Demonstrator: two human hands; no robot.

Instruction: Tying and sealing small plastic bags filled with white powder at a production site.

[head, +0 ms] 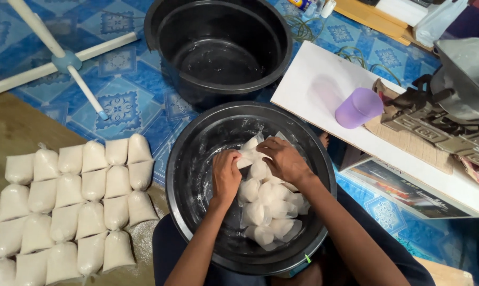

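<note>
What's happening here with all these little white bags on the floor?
A person sits over a black basin that holds a heap of small clear bags of white grains. Both hands are down inside it: the left hand and the right hand grip the same bag at the top of the heap. To one side, filled bags lie in neat rows on the floor. A second black basin stands beyond, with no bags in it.

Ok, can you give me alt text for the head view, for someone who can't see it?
Both hands, left hand and right hand, grip one small clear bag of white grains over a black basin holding more filled bags. Rows of filled bags lie on the floor to the left; an empty black basin sits beyond.
</note>
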